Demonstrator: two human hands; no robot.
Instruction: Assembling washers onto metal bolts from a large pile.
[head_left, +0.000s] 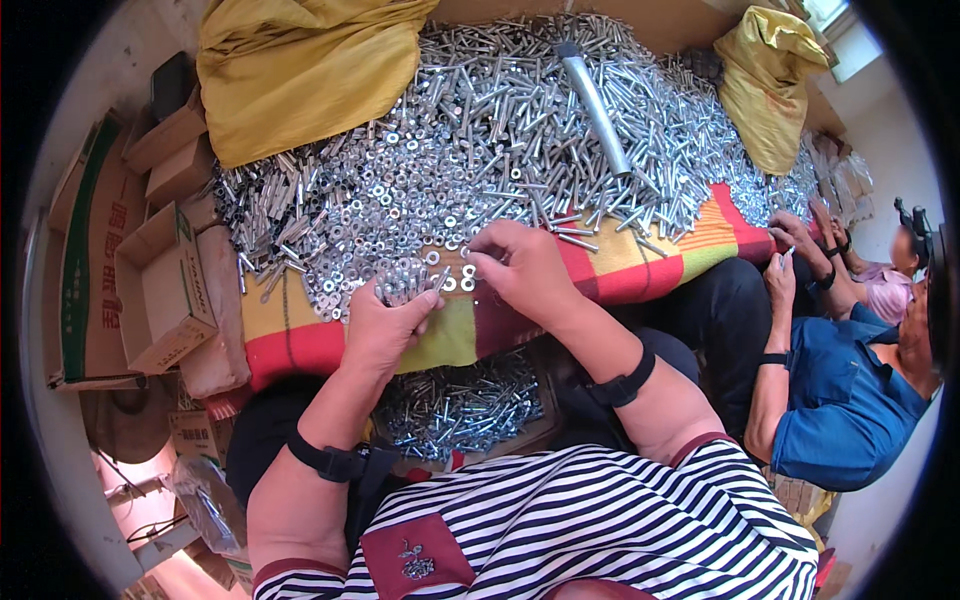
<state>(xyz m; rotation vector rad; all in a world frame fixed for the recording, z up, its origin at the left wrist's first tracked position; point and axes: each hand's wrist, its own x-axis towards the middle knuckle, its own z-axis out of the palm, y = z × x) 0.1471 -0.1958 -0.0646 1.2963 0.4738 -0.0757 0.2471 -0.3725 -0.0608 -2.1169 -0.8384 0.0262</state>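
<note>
My left hand is closed round a bunch of shiny bolts, their ends packed together and facing up; one more sticks out by the thumb. To its right, my right hand hovers over the near edge of the heap, thumb and fingertips pinched together. Whatever sits in that pinch is too small to make out. Just below those fingertips, a few loose washers lie on the checked cloth. Beyond both hands spreads a pile of nuts and washers, running into a large mound of bolts.
A metal tube lies on the mound. Yellow sacks cover its far left and right parts. At left stands an open cardboard box. A container of bolts is below the table edge. Co-workers sit at right, one in a blue shirt.
</note>
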